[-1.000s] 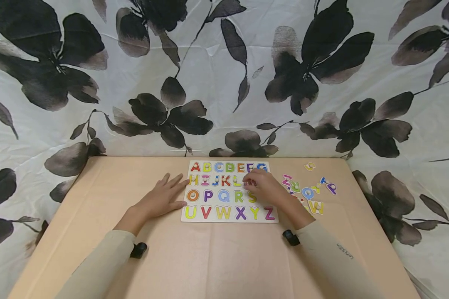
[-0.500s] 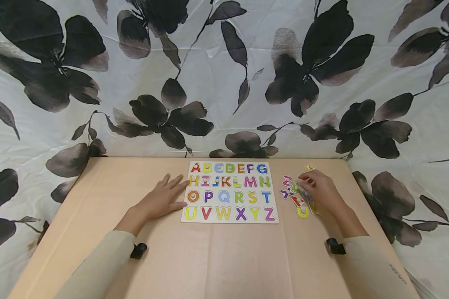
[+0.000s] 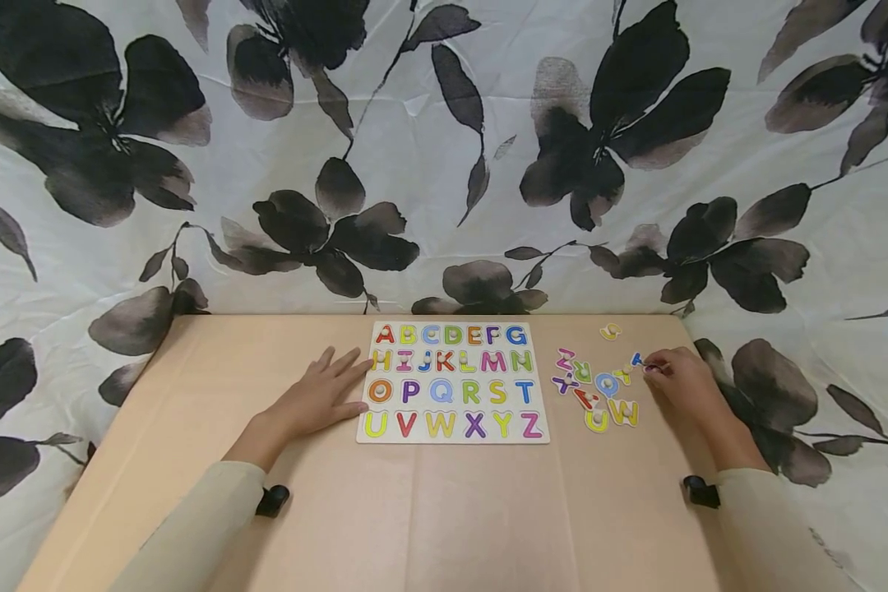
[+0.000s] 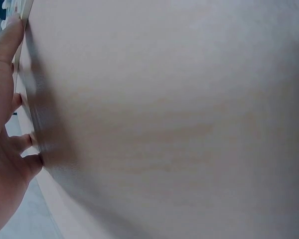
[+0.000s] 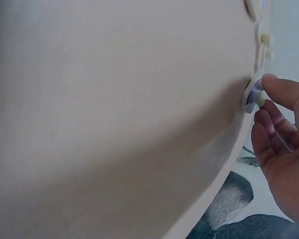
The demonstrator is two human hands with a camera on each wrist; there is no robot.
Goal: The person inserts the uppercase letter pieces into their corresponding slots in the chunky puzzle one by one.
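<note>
A white alphabet puzzle board point(image 3: 453, 444) lies on the table with colored letters in rows; small knobs show on letters in its upper rows. My left hand point(image 3: 324, 388) rests at the board's left edge, fingers spread and fairly straight; in the left wrist view its thumb point(image 4: 9, 37) touches the board's edge. My right hand point(image 3: 684, 382) is at the right end of the loose letters. Its thumb and fingertips pinch the knob of a purple letter P piece point(image 5: 253, 98), mostly hidden by the hand in the head view. A blue T piece point(image 3: 636, 359) lies right beside those fingertips.
Several loose letter pieces lie right of the board, among them a yellow W point(image 3: 624, 413), a yellow U point(image 3: 596, 422), a blue O or Q point(image 3: 607, 384) and a pink Z point(image 3: 566, 358). The table point(image 3: 444, 518) ends at a floral cloth point(image 3: 444, 164) behind.
My right hand has left the board's second row, passed over the loose letters and reached the purple P at their right side. The left hand has stayed at the board's edge.
</note>
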